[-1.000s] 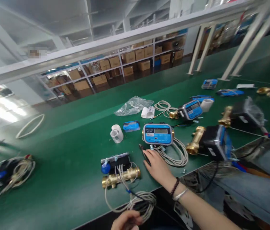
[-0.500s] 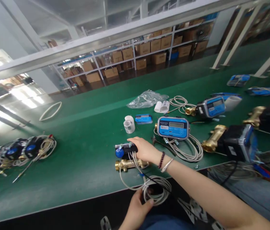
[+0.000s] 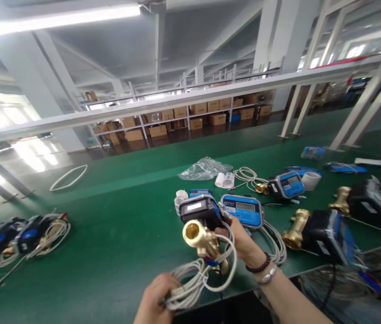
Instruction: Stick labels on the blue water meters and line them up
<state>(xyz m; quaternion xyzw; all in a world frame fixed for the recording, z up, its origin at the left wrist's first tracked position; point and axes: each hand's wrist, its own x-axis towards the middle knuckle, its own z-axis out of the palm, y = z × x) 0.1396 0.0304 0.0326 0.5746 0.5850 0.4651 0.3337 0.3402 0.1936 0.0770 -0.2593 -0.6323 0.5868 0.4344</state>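
A water meter (image 3: 200, 210) with a black housing and a brass pipe body (image 3: 201, 238) is tilted above the bench, one brass opening towards me. My right hand (image 3: 238, 238) grips it from the right side; its fingers are partly hidden behind the meter. At the lower middle, my left hand (image 3: 159, 297) is closed on the coiled grey cable (image 3: 190, 281) that hangs from this meter. Just behind the right hand lies a blue-faced meter display (image 3: 244, 210). White paper rolls (image 3: 181, 200) and a small blue panel (image 3: 200, 192) show past the meter.
Meters with bundled cables (image 3: 30, 236) stand at the left. More brass-and-black meters (image 3: 325, 234) line the right side of the green bench (image 3: 109, 216). Further back lie a clear plastic bag (image 3: 206, 169) and a white loop (image 3: 69, 177). Metal posts (image 3: 292, 110) rise at the right.
The water meter has been lifted off the bench and turned in my right hand. My left hand has moved left and up with the cable coil. The view has tilted upward.
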